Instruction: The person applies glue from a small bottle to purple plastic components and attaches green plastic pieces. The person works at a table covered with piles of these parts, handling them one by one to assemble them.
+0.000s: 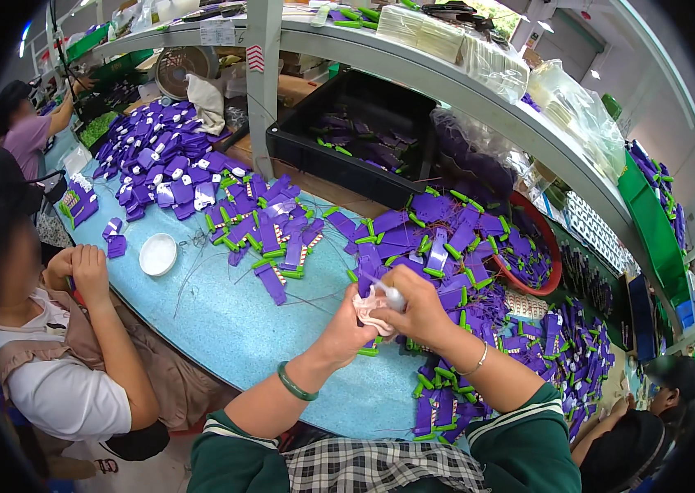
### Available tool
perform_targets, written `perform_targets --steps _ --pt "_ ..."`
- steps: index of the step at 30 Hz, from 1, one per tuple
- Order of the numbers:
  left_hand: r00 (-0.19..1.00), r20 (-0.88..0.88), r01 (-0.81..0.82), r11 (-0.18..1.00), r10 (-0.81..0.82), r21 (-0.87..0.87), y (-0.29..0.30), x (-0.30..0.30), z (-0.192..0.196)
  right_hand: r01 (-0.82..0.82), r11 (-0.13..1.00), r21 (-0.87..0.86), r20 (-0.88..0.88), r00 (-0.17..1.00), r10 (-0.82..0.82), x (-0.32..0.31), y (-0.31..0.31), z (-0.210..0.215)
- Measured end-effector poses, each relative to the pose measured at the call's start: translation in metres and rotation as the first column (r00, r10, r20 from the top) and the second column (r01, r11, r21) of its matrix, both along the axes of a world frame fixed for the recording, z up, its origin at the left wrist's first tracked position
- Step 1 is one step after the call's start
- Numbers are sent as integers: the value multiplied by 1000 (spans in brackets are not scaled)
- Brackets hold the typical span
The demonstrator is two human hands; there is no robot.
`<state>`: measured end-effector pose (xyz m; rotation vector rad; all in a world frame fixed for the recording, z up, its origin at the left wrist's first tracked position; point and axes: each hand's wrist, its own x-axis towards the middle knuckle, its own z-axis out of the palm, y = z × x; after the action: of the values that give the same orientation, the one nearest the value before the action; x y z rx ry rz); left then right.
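One white bottle [396, 299] sits in the right hand [424, 309], the nearer one, its fingers curled around it; its long axis runs up and leftward, nozzle away from that palm. Left of and below it, the left hand [343, 332] pinches one pink cloth [370, 311], though some fingertips are hidden. Beyond lie one white bowl [158, 255], one black crate [339, 167], one red basin [558, 261], and purple pieces [273, 284] too heaped to count.
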<state>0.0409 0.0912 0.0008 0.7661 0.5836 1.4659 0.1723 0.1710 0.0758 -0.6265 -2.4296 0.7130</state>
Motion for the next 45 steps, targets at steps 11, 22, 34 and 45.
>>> perform_targets --steps 11,22,34,45 --pt "936 -351 44 997 -19 63 0 -1 12 143 984 105 -154 980 -126 17 -4 -18" --pt "979 -73 192 981 -191 8 1 -2 14 623 647 439 -489 770 -410 61 140 56" --pt "956 -213 -239 958 203 -157 34 -73 11 328 788 -522 -336 770 -543 134 70 51" --pt "-481 -762 -380 680 435 627 122 -209 -6 325 565 -759 -338 545 -767 262 -85 18"
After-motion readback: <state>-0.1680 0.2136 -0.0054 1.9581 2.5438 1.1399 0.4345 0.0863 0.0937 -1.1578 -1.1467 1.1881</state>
